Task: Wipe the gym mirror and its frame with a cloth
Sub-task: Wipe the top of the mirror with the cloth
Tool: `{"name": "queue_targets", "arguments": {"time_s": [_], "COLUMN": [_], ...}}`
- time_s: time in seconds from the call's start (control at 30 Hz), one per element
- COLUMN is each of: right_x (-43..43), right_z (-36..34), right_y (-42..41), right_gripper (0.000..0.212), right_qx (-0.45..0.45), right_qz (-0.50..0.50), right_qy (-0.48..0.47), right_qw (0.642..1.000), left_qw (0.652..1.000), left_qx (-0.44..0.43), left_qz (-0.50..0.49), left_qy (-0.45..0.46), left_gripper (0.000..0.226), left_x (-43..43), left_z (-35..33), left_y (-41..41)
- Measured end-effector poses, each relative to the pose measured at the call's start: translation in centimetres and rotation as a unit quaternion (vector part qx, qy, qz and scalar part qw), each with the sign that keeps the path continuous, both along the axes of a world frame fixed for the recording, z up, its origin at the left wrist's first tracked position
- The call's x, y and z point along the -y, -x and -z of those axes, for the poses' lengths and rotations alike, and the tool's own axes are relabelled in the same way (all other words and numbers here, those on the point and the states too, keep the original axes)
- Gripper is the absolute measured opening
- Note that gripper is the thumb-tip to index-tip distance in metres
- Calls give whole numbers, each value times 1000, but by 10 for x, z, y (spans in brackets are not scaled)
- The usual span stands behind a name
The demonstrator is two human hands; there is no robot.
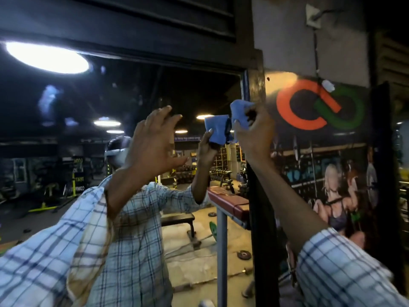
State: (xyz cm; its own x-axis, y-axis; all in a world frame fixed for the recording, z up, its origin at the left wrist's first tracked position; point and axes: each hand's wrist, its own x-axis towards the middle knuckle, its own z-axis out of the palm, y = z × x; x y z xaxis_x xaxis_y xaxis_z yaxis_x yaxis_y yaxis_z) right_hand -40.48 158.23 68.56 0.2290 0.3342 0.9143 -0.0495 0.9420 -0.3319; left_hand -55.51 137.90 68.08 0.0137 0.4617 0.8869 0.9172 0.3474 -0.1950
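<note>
The gym mirror (66, 103) fills the left and middle of the head view, set in a dark frame (256, 89) along its top and right side. My right hand (254, 131) is raised high and grips a bunched blue cloth (240, 114) against the right frame post near the mirror's upper right corner. My left hand (150, 140) is lifted in front of the glass with fingers spread and holds nothing. The glass reflects my checked shirt, both arms and the cloth.
A wall poster (321, 129) with an orange and green logo and gym figures hangs right of the frame. A dark louvred panel (132, 21) runs above the mirror. The reflection shows a red padded bench, weight plates on the floor and ceiling lamps.
</note>
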Motion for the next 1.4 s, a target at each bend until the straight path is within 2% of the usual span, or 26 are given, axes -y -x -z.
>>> {"name": "queue_targets", "arguments": {"time_s": [0.1, 0.17, 0.3, 0.5, 0.57, 0.67, 0.7, 0.83, 0.87, 0.97, 1.0, 1.13, 1.17, 1.23, 1.3, 1.33, 1.4], "right_x": [-13, -22, -38, -60, -66, -67, -62, -58, -66, -86, -82, -60, -64, -76, -76, -68, -55], "right_z": [-7, -2, 7, 6, -7, -24, -23, -15, -25, -59, -62, -57, -66, -89, -100, -99, -93], "right_y": [22, 35, 47, 48, 46, 44, 46, 48, 43, 35, 38, 51, 48, 43, 48, 54, 65], "right_gripper": [30, 28, 22, 25, 26, 21, 21, 28, 27, 19, 18, 22, 23, 20, 16, 16, 18], "right_qx": [89, 110, 82, 94, 86, 13, 13, 141, 130, 7, 2, 157, 141, 38, -49, -36, 80], "right_qz": [-11, -30, -43, -47, -45, -65, -70, -44, -47, -73, -69, -79, -74, -73, -52, -50, -54], "right_qy": [-39, -46, -91, -142, -139, -99, -103, -226, -213, -105, -97, -241, -235, -143, -83, -101, -193], "right_qw": [995, 992, 992, 984, 986, 993, 992, 963, 967, 992, 993, 955, 959, 986, 994, 993, 976], "left_qw": [1000, 999, 999, 997, 997, 996, 996, 993, 993, 992, 992, 991, 991, 991, 990, 989, 987], "left_qx": [-19, -17, -16, -18, -18, -18, -18, -31, -30, -28, -29, -35, -34, -36, -39, -41, -45], "left_qz": [-12, -22, -41, -54, -62, -70, -75, -98, -103, -110, -111, -114, -115, -118, -128, -133, -144], "left_qy": [-14, -21, -25, -42, -45, -47, -48, -53, -52, -51, -51, -52, -52, -52, -52, -52, -48], "left_gripper": [106, 105, 103, 104, 104, 104, 105, 106, 106, 106, 106, 108, 108, 109, 110, 111, 112], "left_x": [-5, -9, -20, -36, -40, -43, -43, -44, -44, -44, -44, -43, -43, -42, -40, -39, -38], "left_z": [-10, -13, -17, -20, -21, -24, -26, -31, -32, -33, -34, -38, -39, -41, -42, -42, -42], "left_y": [4, 9, 14, 12, 11, 9, 9, 11, 12, 13, 13, 16, 17, 20, 24, 26, 31]}}
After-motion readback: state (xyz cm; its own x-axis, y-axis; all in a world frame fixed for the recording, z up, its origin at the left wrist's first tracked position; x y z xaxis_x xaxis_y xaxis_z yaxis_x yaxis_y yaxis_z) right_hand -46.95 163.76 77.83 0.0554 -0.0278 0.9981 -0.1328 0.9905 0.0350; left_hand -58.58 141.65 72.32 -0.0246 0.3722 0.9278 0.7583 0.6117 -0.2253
